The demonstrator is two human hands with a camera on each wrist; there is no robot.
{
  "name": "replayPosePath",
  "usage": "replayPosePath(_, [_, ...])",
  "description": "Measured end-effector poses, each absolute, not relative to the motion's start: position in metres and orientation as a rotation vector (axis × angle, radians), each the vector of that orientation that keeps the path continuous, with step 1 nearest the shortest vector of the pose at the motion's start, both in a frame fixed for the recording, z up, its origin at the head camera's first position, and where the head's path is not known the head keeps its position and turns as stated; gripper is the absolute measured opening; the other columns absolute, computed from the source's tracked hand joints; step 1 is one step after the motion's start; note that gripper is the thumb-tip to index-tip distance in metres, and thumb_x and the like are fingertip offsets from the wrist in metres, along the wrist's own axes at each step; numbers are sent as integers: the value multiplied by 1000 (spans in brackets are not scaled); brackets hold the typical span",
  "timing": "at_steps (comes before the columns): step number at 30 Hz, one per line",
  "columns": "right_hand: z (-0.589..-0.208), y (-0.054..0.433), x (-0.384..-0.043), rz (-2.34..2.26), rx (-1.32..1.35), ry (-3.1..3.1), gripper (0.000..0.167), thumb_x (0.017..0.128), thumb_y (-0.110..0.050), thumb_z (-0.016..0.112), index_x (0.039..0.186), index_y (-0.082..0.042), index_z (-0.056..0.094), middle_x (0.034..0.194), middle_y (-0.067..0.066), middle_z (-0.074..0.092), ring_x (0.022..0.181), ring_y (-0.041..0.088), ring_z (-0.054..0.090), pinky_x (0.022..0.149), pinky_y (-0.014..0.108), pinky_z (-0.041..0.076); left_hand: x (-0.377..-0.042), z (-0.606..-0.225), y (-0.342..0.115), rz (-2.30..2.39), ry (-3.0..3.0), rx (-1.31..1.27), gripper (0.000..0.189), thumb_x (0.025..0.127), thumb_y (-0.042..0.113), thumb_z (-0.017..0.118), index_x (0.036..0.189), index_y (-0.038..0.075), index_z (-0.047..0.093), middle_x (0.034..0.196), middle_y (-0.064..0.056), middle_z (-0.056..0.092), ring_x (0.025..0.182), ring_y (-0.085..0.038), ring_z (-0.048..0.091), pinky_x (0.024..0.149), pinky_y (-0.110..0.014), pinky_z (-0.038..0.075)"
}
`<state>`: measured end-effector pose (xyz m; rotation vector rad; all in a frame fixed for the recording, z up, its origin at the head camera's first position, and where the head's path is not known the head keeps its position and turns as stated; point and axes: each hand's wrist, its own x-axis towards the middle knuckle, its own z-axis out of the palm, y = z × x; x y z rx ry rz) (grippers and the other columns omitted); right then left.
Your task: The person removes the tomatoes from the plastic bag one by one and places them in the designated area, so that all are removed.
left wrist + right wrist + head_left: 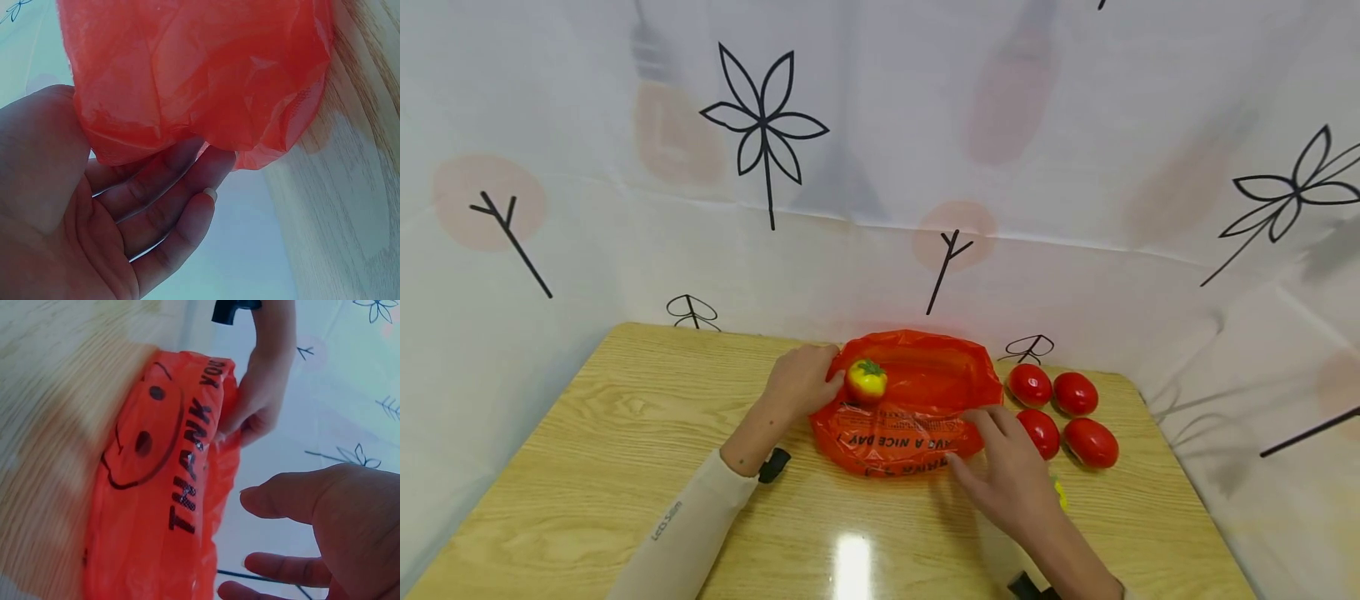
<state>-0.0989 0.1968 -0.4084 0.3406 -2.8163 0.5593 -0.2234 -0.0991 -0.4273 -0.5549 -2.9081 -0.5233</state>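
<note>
A red plastic bag (895, 454) with black print sits on the table, its mouth spread wide. At its left rim, my left hand (801, 379) holds the plastic between thumb and fingers; in the left wrist view the fingers curl beneath the red plastic (194, 81). Just inside the bag, by that hand, is a round yellow-and-red fruit or vegetable (867, 381) with a green leafy top. Over the bag's right edge hovers my right hand (1007, 471), its thumb and fingers spread apart. The right wrist view shows a gap between that hand (350, 519) and the printed bag (194, 450).
Several smooth red fruits or vegetables (1076, 393) lie on the wooden table (647, 400) right of the bag. A yellow item (1060, 493) is mostly hidden behind the right hand. A patterned white cloth (880, 150) hangs along the table's far edge.
</note>
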Motion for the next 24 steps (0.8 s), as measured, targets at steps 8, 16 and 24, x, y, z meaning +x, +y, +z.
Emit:
replayPosePath(8, [-411, 186, -106, 560, 350, -2835, 53, 84, -29, 90, 128, -12, 66, 127, 9, 63, 110, 29, 63, 93, 50, 60, -223, -427, -100, -522, -2905, -560, 18, 101, 23, 69, 109, 7, 71, 85, -6, 71, 64, -19, 60, 54, -34, 49])
replayPosePath(16, [-413, 176, -114, 587, 370, -2837, 51, 85, -31, 89, 128, -12, 66, 125, 8, 64, 110, 29, 62, 93, 50, 59, -223, -427, -99, -533, -2909, -554, 20, 101, 23, 69, 113, 7, 72, 88, -6, 73, 66, -19, 61, 56, -34, 50])
replayPosePath(24, [-416, 168, -121, 568, 417, -2821, 52, 87, -31, 88, 129, -10, 66, 124, 9, 63, 108, 28, 63, 93, 47, 59, -222, -428, -98, -537, -2905, -554, 18, 101, 23, 69, 109, 7, 72, 84, -5, 70, 63, -18, 58, 54, -32, 47])
